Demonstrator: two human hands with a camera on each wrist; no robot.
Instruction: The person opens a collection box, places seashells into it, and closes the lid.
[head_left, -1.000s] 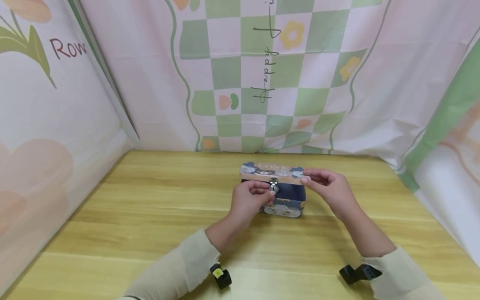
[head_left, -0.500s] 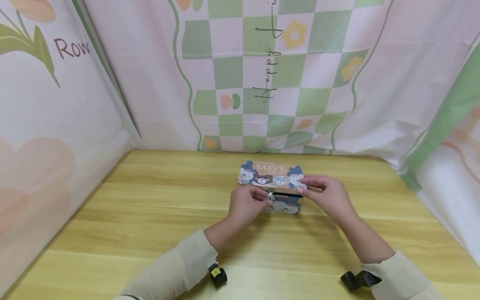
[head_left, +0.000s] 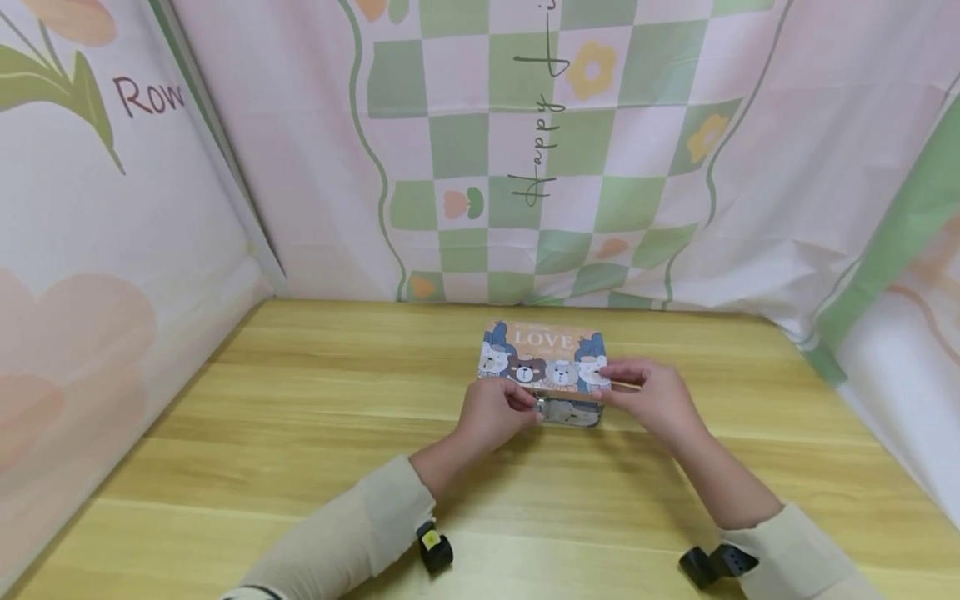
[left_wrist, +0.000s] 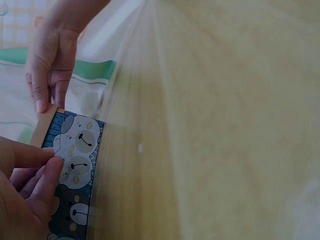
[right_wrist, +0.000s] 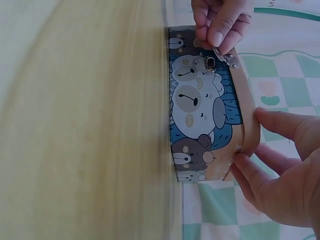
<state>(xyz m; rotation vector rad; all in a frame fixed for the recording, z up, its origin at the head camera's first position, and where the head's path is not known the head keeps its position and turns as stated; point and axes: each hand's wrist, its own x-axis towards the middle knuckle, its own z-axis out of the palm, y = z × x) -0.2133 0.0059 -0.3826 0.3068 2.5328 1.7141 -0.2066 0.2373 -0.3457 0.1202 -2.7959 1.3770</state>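
A small tin box (head_left: 573,413) printed with cartoon bears stands on the table, its orange lid (head_left: 545,340) marked "LOVE" and lowered onto the body. At the front, my left hand (head_left: 491,414) pinches the metal latch (right_wrist: 227,58) between thumb and finger. The latch flap is tilted out from the box, apart from the metal catch (right_wrist: 210,63) on the front wall. My right hand (head_left: 654,398) grips the lid's right corner, with the thumb at the front edge and fingers on top and side, as the right wrist view (right_wrist: 287,165) also shows. The box's inside is hidden.
The wood-grain table (head_left: 315,392) spreads around the box. Behind it hangs a checked green and white curtain (head_left: 517,150), with a printed cloth (head_left: 82,250) along the left side. Black wrist cameras (head_left: 435,547) hang below both sleeves.
The lid has swung down from raised to lowered over the box, and the dark interior has gone from sight. Both hands moved down slightly with the lid and latch.
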